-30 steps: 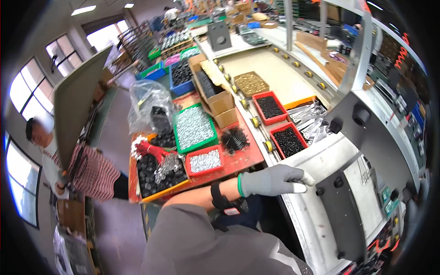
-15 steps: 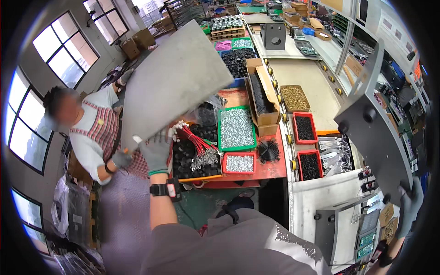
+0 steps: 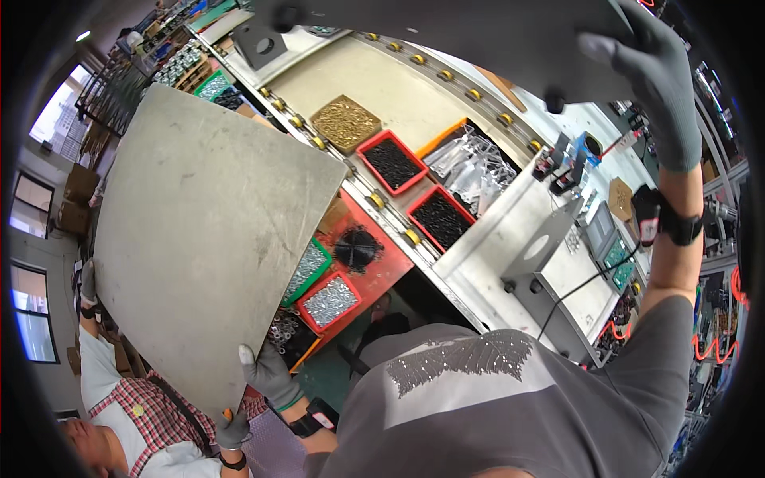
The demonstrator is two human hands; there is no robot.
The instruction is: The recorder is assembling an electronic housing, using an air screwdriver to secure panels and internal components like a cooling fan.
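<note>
My right hand, in a grey glove, is raised at the upper right. It grips the edge of a dark grey metal housing with black round feet, partly cut off at the top. My left hand, also gloved, is at the lower edge of a large bare metal sheet. Its thumb stands apart and reaches the sheet's edge; the other fingers show only in part. A co-worker in a checked apron holds that sheet, one gloved hand close to my left hand and the other at its far side.
Red trays of black screws and a box of brass parts lie along a roller line. A red tray of silver parts and a black fan grille rest on the red table. Another dark housing stands on the white bench.
My view has turned to the right. The dark housing in my right hand is now higher, across the top. The sheet now covers much of the red table in view.
</note>
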